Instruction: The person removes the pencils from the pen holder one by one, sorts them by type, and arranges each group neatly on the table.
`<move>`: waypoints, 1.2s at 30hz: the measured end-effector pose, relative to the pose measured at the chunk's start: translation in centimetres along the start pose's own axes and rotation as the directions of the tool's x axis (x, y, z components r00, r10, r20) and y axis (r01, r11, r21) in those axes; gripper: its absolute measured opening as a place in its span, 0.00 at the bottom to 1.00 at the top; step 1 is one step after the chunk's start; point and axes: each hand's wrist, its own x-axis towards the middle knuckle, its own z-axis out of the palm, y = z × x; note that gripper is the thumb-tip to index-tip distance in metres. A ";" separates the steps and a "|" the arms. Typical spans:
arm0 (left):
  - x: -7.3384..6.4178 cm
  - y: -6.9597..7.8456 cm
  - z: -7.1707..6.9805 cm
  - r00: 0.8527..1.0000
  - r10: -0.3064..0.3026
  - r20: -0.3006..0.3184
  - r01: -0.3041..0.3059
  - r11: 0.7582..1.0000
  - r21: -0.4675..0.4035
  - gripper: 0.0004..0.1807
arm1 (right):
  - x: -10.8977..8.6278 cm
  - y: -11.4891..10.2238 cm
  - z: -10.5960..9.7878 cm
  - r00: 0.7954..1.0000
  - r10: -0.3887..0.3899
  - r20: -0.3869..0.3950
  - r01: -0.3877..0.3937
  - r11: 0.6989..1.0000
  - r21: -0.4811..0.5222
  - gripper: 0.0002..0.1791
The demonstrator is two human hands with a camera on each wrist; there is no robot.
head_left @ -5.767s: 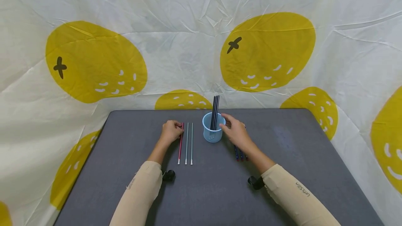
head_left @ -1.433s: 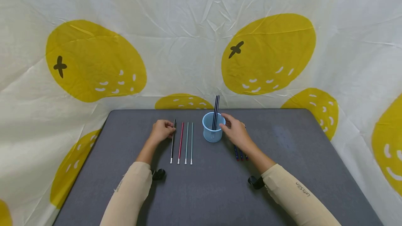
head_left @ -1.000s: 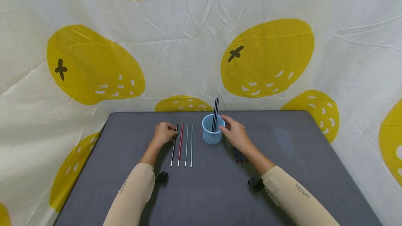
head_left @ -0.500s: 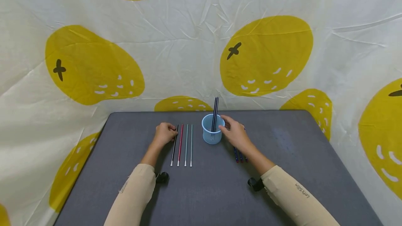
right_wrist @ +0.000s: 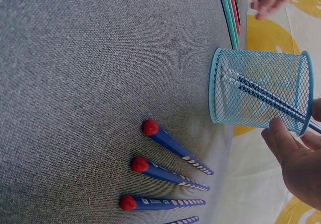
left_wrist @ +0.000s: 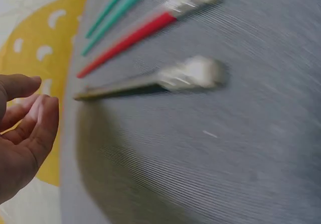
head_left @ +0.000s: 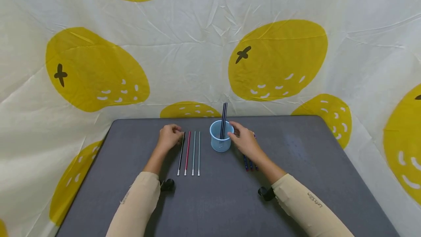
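Note:
My left hand (head_left: 169, 136) hovers beside the top of a black pencil (head_left: 180, 154), with thumb and fingers apart and holding nothing. In the left wrist view a gap shows between the fingertips and this black pencil (left_wrist: 130, 87). To its right a red pencil (head_left: 187, 154) and two teal pencils (head_left: 193, 154) lie side by side, white eraser ends toward me. My right hand (head_left: 245, 140) holds the rim of a light blue mesh pencil cup (head_left: 220, 145) between thumb and fingers. Dark pencils (right_wrist: 271, 98) stand leaning inside the cup, eraser ends down.
Several blue pencils (right_wrist: 168, 142) with red ends and dotted grips lie right of the cup, partly hidden by my right forearm in the head view. The grey table (head_left: 213, 207) ends at a white cloth (head_left: 184, 65) printed with yellow fruit.
The red pencil was laid down first, then the black pencil was set to its left and shifted slightly right. My left hand has now let go of it. The right hand stays on the cup.

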 end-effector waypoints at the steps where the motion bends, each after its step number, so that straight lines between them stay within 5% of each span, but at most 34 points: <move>1: 0.1 0.4 -0.2 1.000 0.020 -0.007 -0.020 1.000 -0.004 0.12 | 0.0 0.0 0.0 1.000 -0.002 0.000 0.002 1.000 -0.002 0.28; 10: 0.8 5.3 -0.1 0.983 0.177 -0.047 -0.180 0.979 -0.094 0.12 | 0.1 0.3 0.0 1.000 -0.015 0.001 0.015 1.000 -0.010 0.28; 20: 1.6 11.3 3.1 0.957 0.290 0.032 -0.274 0.932 -0.236 0.15 | 0.1 0.3 0.2 1.000 -0.012 -0.001 0.012 1.000 -0.017 0.28; 29: 3.1 12.9 6.1 0.950 0.297 0.099 -0.274 0.942 -0.194 0.19 | 0.1 0.4 0.3 1.000 -0.024 0.001 0.024 1.000 -0.013 0.28; 36: 3.8 13.5 7.2 0.947 0.276 0.163 -0.241 0.949 -0.204 0.19 | 0.1 0.4 0.2 1.000 -0.022 -0.001 0.022 0.999 -0.033 0.28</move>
